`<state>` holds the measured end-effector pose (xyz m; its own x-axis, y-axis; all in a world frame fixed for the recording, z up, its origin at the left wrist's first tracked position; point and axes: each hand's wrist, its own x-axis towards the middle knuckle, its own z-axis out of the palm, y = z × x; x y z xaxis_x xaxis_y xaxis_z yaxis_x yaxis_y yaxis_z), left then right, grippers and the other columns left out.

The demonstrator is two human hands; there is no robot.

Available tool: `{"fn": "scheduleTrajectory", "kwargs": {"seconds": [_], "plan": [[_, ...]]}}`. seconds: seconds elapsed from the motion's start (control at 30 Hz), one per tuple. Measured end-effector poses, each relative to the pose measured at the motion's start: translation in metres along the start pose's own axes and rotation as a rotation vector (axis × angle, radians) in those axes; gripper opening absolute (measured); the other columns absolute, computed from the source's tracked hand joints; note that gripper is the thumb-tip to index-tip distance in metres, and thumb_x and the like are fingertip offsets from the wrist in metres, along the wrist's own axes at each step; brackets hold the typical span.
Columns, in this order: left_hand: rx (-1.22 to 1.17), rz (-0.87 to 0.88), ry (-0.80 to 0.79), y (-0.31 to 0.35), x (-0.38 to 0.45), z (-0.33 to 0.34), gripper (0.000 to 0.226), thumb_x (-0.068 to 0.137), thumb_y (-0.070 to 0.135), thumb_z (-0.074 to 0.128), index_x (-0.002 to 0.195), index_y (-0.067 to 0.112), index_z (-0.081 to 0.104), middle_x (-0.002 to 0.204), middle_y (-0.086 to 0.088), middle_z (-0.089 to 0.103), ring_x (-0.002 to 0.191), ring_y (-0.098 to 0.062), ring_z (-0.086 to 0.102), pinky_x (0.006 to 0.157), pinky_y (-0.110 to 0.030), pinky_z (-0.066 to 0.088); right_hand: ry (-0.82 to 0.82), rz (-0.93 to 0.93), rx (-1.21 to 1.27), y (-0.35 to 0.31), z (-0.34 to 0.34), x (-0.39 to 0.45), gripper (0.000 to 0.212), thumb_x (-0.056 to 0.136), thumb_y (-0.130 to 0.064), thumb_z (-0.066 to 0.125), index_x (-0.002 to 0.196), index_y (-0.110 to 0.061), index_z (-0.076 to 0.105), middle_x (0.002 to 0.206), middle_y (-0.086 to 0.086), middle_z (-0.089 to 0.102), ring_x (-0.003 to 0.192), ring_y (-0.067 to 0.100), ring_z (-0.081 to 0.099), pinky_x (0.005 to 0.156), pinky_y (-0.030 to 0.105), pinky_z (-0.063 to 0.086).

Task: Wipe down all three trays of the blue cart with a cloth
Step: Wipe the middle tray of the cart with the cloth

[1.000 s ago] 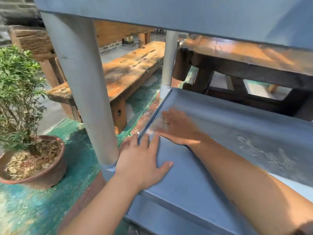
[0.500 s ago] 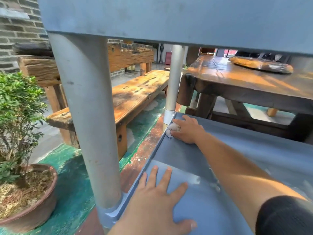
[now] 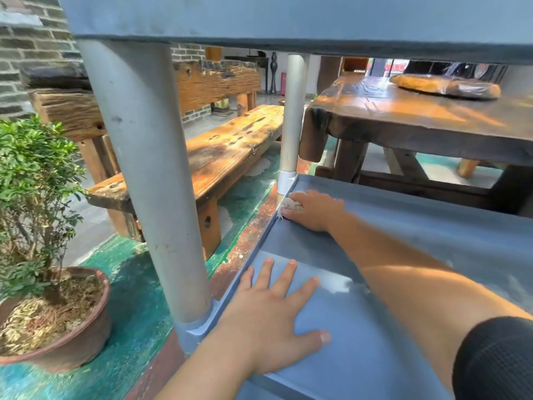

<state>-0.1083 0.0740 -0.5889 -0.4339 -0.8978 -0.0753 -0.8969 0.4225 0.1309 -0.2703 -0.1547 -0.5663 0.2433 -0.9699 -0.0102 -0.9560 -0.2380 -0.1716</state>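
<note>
Head view: cloth pressed into the far corner of a cart tray

Head camera looks down along a blue tray (image 3: pixel 403 284) of the cart, under the tray above (image 3: pixel 288 18). The right hand (image 3: pixel 314 209) reaches to the far left corner of the tray, fingers curled over a small pale cloth (image 3: pixel 291 204), pressing it against the rim just beside the far grey post (image 3: pixel 292 111). The left hand (image 3: pixel 268 321) lies flat on the near part of the same tray, fingers spread and straight, holding nothing. A black sleeve (image 3: pixel 496 362) covers the right upper arm.

A thick near post (image 3: pixel 144 168) rises at the tray's near left corner. Beyond the cart stand a wooden bench (image 3: pixel 225 148), a dark wooden table (image 3: pixel 418 116) carrying a wrapped loaf-like object (image 3: pixel 444 85), and, to the left, a potted shrub (image 3: pixel 37 197) on the green painted floor (image 3: pixel 135 298).

Judging progress: this tray is being wiped at its edge and corner, and pale smears (image 3: pixel 337 284) remain near the middle, so it looks unfinished. Whether the tray above has been wiped cannot be told, and a third tray is not clearly in view.
</note>
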Motion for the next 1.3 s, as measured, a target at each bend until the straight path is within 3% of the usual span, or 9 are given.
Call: {"fn": "scheduleTrajectory", "kwargs": {"seconds": [0.13, 0.3, 0.5, 0.57, 0.67, 0.8, 0.97, 1.1, 1.3], "plan": [[-0.143, -0.062, 0.138, 0.003, -0.007, -0.003, 0.095, 0.075, 0.084, 0.014, 0.143, 0.036, -0.032, 0.158, 0.009, -0.029, 0.144, -0.015, -0.03, 0.117, -0.035, -0.013, 0.021, -0.125, -0.069, -0.025, 0.0, -0.072, 0.066, 0.076, -0.08, 0.034, 0.135, -0.05, 0.039, 0.141, -0.01, 0.048, 0.133, 0.023, 0.044, 0.106, 0.056, 0.029], [-0.479, -0.121, 0.28, 0.002, -0.009, -0.012, 0.088, 0.089, 0.07, 0.025, 0.154, 0.022, -0.009, 0.163, 0.007, -0.014, 0.143, -0.003, -0.024, 0.109, -0.015, -0.014, 0.006, -0.361, -0.022, -0.044, 0.004, -0.176, 0.057, 0.082, -0.073, 0.042, 0.132, -0.048, 0.038, 0.125, -0.007, 0.056, 0.118, 0.028, 0.054, 0.098, 0.047, 0.043], [-0.307, -0.201, 0.238, 0.02, 0.008, -0.02, 0.091, 0.082, 0.078, 0.018, 0.15, 0.019, 0.023, 0.159, -0.003, 0.023, 0.149, -0.028, 0.008, 0.119, -0.046, 0.007, -0.022, -0.325, 0.032, -0.034, 0.013, -0.183, 0.06, 0.078, -0.074, 0.027, 0.132, -0.05, 0.035, 0.136, -0.005, 0.05, 0.128, 0.028, 0.045, 0.105, 0.062, 0.026], [-0.281, -0.242, 0.191, 0.03, 0.017, -0.021, 0.09, 0.075, 0.084, 0.017, 0.146, 0.028, 0.023, 0.158, 0.0, 0.025, 0.145, -0.029, 0.019, 0.114, -0.056, 0.016, -0.029, -0.273, -0.015, -0.016, 0.01, -0.146, 0.06, 0.08, -0.075, 0.025, 0.135, -0.051, 0.034, 0.144, -0.01, 0.044, 0.135, 0.025, 0.039, 0.106, 0.06, 0.025], [-0.139, -0.259, 0.108, 0.037, 0.027, -0.01, 0.094, 0.068, 0.091, 0.007, 0.149, 0.043, 0.011, 0.163, 0.006, 0.012, 0.147, -0.037, 0.008, 0.111, -0.064, 0.007, 0.044, -0.085, -0.035, 0.03, 0.002, -0.091, 0.066, 0.072, -0.084, 0.027, 0.132, -0.055, 0.034, 0.143, -0.011, 0.045, 0.135, 0.024, 0.038, 0.104, 0.06, 0.026], [-0.013, -0.231, 0.044, 0.034, 0.034, 0.004, 0.094, 0.068, 0.09, -0.003, 0.151, 0.046, 0.006, 0.165, 0.008, -0.003, 0.148, -0.037, -0.012, 0.111, -0.064, -0.008, 0.056, 0.12, -0.018, 0.09, -0.015, -0.042, 0.074, 0.06, -0.089, 0.025, 0.127, -0.057, 0.035, 0.141, -0.003, 0.048, 0.134, 0.028, 0.041, 0.104, 0.057, 0.032], [-0.013, -0.226, 0.052, 0.034, 0.036, 0.005, 0.092, 0.069, 0.089, -0.002, 0.15, 0.045, 0.005, 0.164, 0.007, -0.003, 0.147, -0.036, -0.016, 0.11, -0.064, -0.012, -0.004, 0.193, 0.036, 0.125, -0.02, -0.016, 0.097, 0.06, -0.089, 0.021, 0.144, -0.044, 0.032, 0.153, 0.0, 0.038, 0.139, 0.031, 0.036, 0.112, 0.05, 0.031], [-0.017, -0.214, 0.026, 0.034, 0.038, 0.005, 0.092, 0.07, 0.09, 0.001, 0.15, 0.046, 0.006, 0.164, 0.009, -0.005, 0.148, -0.035, -0.016, 0.111, -0.063, -0.012, 0.026, 0.122, 0.02, 0.121, -0.015, -0.023, 0.072, 0.081, -0.077, 0.035, 0.144, -0.041, 0.038, 0.151, -0.002, 0.042, 0.137, 0.027, 0.04, 0.111, 0.045, 0.034], [-0.03, -0.208, -0.003, 0.036, 0.037, 0.001, 0.095, 0.069, 0.09, -0.002, 0.152, 0.044, 0.008, 0.164, 0.009, -0.005, 0.148, -0.031, -0.014, 0.112, -0.06, -0.011, 0.073, 0.046, 0.009, 0.096, -0.01, -0.07, 0.053, 0.086, -0.073, 0.041, 0.127, -0.04, 0.049, 0.14, -0.004, 0.052, 0.125, 0.029, 0.051, 0.097, 0.044, 0.044]]}}
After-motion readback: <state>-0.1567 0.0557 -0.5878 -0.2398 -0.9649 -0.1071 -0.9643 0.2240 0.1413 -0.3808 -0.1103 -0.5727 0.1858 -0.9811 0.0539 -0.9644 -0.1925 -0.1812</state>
